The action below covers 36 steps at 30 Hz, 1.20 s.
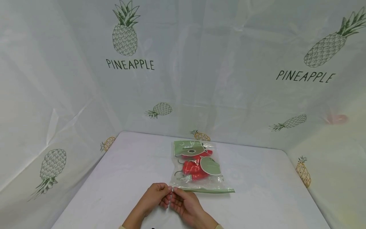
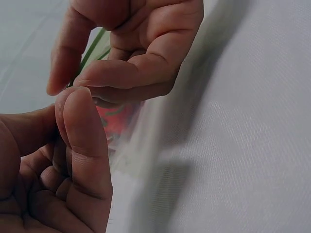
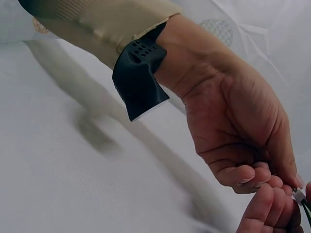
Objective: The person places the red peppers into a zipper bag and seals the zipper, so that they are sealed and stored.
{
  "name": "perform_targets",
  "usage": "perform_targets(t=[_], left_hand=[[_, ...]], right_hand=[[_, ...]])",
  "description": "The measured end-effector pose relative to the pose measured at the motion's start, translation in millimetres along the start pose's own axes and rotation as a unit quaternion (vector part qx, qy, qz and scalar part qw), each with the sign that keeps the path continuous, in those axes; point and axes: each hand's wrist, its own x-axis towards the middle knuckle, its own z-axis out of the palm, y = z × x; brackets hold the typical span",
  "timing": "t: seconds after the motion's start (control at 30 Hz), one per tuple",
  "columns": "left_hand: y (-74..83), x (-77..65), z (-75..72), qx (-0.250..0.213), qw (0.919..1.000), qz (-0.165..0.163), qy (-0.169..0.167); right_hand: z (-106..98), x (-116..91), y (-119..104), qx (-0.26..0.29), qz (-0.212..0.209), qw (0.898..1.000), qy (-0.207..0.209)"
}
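A clear zip bag (image 1: 175, 181) printed with green cartoon shapes lies flat on the table, with red peppers (image 1: 193, 168) showing through it. Its green zip edge (image 1: 211, 190) faces me. At the left end of that edge, my left hand (image 1: 155, 197) pinches the corner between thumb and index finger. Right beside it, my right hand (image 1: 187, 203) pinches the same end, fingertips against the left ones. In the right wrist view a small white slider (image 3: 299, 195) sits at the left hand's fingertips. The other fingers of both hands are loosely curled.
A white cloth covers the table (image 1: 128, 159). Pale sheets with pineapple prints (image 1: 125, 39) hang at the back and both sides. A black wrist camera (image 3: 138, 77) is strapped by the left sleeve (image 3: 102, 24).
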Motion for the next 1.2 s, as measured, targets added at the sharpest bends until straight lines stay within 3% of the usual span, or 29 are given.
perform_targets(t=[0.33,1.2], left_hand=[[4.6,-3.2,4.1,0.006,0.9999,0.010,0.003],[-3.8,-0.5,5.6,-0.010,0.9992,0.023,0.031]], right_hand=[[-0.3,3.2,1.9,-0.003,-0.007,1.000,0.015],[1.9,4.0,-0.3,0.007,-0.015,0.999,0.050]])
